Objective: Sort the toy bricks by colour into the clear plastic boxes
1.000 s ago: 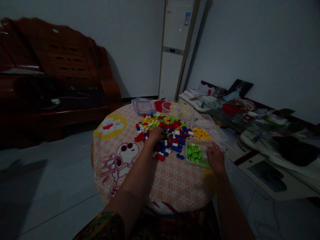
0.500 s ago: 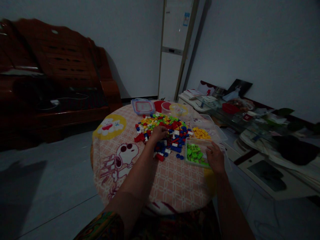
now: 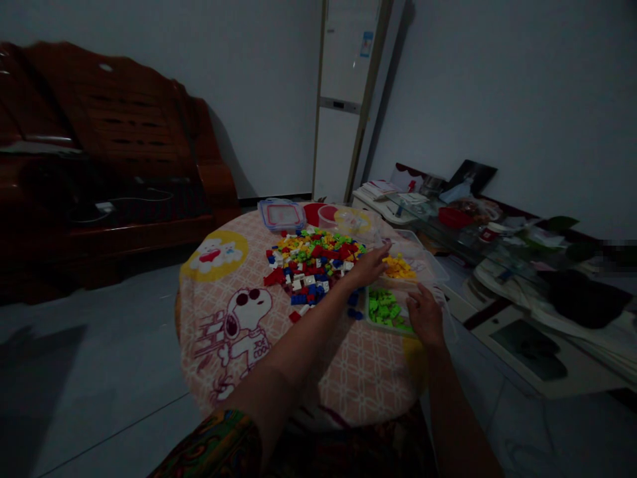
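A heap of small red, blue, yellow, green and white bricks (image 3: pixel 313 259) lies on a round table with a cartoon-dog cloth (image 3: pixel 239 318). My left hand (image 3: pixel 369 267) reaches across to the right of the heap, over the edge of a clear tray of yellow bricks (image 3: pixel 401 267). Its fingers are pressed together, and what they hold is too small and dim to name. My right hand (image 3: pixel 425 315) rests on the near right rim of a clear tray of green bricks (image 3: pixel 383 309), fingers curled over it.
Lidded clear boxes (image 3: pixel 283 214) and a red and a clear bowl (image 3: pixel 343 218) stand at the table's far edge. A dark wooden sofa (image 3: pixel 109 166) is on the left, a tall white air conditioner (image 3: pixel 343 99) behind, and a cluttered glass low table (image 3: pixel 478 232) on the right.
My left hand has left the middle of the brick heap and swung right to the tray of yellow bricks. My right hand has stayed on the green tray. The view has shifted slightly.
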Tool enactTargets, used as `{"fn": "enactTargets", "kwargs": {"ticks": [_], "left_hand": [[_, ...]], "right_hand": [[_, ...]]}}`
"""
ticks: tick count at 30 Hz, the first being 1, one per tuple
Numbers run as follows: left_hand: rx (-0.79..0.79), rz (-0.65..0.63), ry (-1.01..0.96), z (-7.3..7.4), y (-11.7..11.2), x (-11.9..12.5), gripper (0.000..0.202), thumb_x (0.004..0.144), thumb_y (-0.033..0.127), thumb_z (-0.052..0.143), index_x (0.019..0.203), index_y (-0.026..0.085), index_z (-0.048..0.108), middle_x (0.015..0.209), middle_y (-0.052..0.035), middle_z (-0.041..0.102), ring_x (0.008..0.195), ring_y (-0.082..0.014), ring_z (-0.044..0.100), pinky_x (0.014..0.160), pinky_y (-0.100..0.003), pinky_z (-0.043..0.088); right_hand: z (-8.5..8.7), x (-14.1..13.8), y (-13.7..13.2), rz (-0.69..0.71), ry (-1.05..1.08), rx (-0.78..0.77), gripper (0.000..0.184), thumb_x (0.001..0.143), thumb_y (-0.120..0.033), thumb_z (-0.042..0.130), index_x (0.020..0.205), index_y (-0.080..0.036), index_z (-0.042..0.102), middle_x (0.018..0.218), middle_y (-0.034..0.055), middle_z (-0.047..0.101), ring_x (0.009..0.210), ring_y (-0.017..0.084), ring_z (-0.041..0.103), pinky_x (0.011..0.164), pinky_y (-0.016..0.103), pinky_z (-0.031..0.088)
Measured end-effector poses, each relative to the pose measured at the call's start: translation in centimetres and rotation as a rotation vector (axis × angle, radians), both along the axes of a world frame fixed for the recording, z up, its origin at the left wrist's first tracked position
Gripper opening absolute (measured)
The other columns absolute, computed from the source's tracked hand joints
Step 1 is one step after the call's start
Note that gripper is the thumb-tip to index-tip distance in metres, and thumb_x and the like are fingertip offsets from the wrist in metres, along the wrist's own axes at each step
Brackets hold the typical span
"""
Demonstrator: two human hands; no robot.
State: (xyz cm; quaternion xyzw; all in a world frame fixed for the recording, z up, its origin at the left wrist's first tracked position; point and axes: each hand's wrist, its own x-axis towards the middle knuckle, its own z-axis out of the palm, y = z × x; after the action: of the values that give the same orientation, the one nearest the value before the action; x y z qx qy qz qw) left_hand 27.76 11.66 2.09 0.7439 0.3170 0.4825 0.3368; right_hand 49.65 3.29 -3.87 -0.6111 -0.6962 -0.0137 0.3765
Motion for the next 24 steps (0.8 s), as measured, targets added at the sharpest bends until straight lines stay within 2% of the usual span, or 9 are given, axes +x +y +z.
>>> {"fn": "enactTargets", "kwargs": {"ticks": [3, 6, 10, 13, 20, 24], "left_hand": [[-0.042, 0.102, 0.101, -0.9, -0.7, -1.7, 0.056, 0.083, 0.013, 0.061, 0.138, 0.015, 0.06, 0.134, -0.015, 0.066, 0.117, -0.024, 0.066, 0.101, -0.038, 0.053], [-0.116, 0.299, 0.235, -1.4, -1.4, -5.2, 0.043, 0.081, 0.012, 0.061, 0.123, 0.018, 0.07, 0.12, -0.0096, 0.073, 0.107, -0.0222, 0.07, 0.098, -0.037, 0.054], [-0.175, 0.585, 0.414, -1.4, -2.0, -9.7, 0.025, 0.081, 0.012, 0.061, 0.099, 0.018, 0.078, 0.102, -0.0069, 0.078, 0.097, -0.022, 0.071, 0.094, -0.033, 0.053], [-0.216, 0.705, 0.464, -1.3, -2.2, -11.5, 0.022, 0.083, 0.015, 0.06, 0.093, 0.02, 0.079, 0.094, -0.0053, 0.078, 0.091, -0.0211, 0.07, 0.087, -0.031, 0.053], [-0.254, 0.81, 0.427, -0.9, -2.7, -12.8, 0.024, 0.086, 0.018, 0.058, 0.098, 0.021, 0.078, 0.097, -0.0046, 0.077, 0.087, -0.0197, 0.068, 0.08, -0.028, 0.051], [-0.219, 0.727, 0.479, -0.7, -2.9, -12.6, 0.021, 0.085, 0.019, 0.061, 0.095, 0.022, 0.079, 0.097, -0.004, 0.076, 0.09, -0.0199, 0.067, 0.085, -0.03, 0.051]], "right_hand": [[0.1, -0.2, -0.1, 0.002, -0.014, -0.014, 0.039, 0.089, -0.036, 0.045, 0.099, -0.014, 0.076, 0.141, 0.0195, 0.059, 0.106, 0.03, 0.068, 0.098, 0.048, 0.052], [0.2, -0.3, -0.2, -0.006, -0.02, -0.019, 0.039, 0.089, -0.035, 0.045, 0.099, -0.014, 0.076, 0.141, 0.0194, 0.059, 0.105, 0.031, 0.069, 0.099, 0.049, 0.051], [0.4, -0.3, -0.3, -0.008, -0.034, -0.033, 0.039, 0.09, -0.034, 0.044, 0.1, -0.014, 0.076, 0.142, 0.0195, 0.059, 0.107, 0.032, 0.068, 0.1, 0.049, 0.05], [0.5, -0.2, -0.3, -0.004, -0.031, -0.033, 0.038, 0.09, -0.034, 0.045, 0.099, -0.015, 0.076, 0.142, 0.0189, 0.058, 0.108, 0.032, 0.068, 0.1, 0.049, 0.05], [0.5, -0.2, -0.4, 0.004, 0.001, -0.019, 0.037, 0.089, -0.036, 0.045, 0.097, -0.016, 0.075, 0.141, 0.0188, 0.059, 0.104, 0.03, 0.069, 0.096, 0.047, 0.053], [0.3, 0.0, -0.2, -0.003, -0.007, -0.003, 0.035, 0.089, -0.036, 0.046, 0.096, -0.018, 0.075, 0.139, 0.0167, 0.061, 0.106, 0.029, 0.068, 0.099, 0.047, 0.051]]}}
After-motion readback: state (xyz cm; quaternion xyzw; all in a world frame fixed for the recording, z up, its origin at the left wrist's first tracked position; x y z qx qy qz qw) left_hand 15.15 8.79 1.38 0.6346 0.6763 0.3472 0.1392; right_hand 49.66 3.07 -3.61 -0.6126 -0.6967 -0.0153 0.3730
